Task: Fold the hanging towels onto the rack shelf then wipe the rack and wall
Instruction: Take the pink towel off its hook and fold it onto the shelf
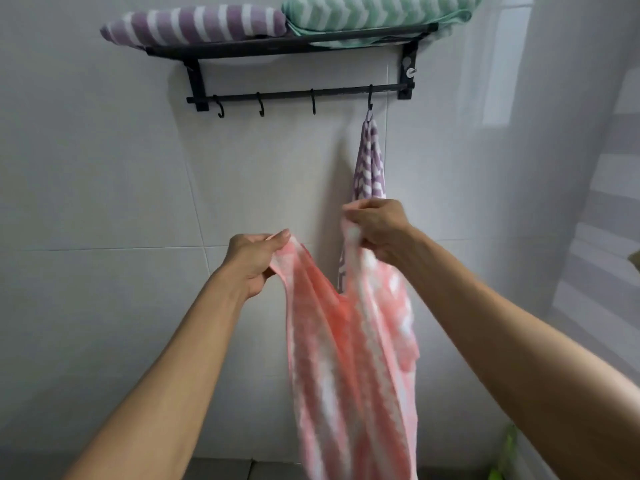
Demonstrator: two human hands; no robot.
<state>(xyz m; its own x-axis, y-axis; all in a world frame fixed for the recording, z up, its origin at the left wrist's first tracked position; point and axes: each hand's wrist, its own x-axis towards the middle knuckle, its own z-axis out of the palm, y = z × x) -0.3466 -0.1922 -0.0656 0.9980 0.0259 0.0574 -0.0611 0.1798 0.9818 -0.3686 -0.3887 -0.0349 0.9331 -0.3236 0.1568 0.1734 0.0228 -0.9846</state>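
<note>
The pink striped towel (349, 341) is held up in front of the white tiled wall (104, 185), below the black wall rack (294, 43). One top corner is pinched by the left hand (254, 261) and the other is gripped by the right hand (375, 225), which is carried higher and nearer the wall. The top edge sags between the two hands, and the long axis of the towel hangs straight down, blurred at its lower end. Folding is judged to turn on the two held corners being brought together. A purple striped towel (370, 161) hangs on the rightmost hook (370, 98), just behind the right hand. A folded purple towel (194, 24) and a folded green towel (377, 12) are seen lying on the shelf.
</note>
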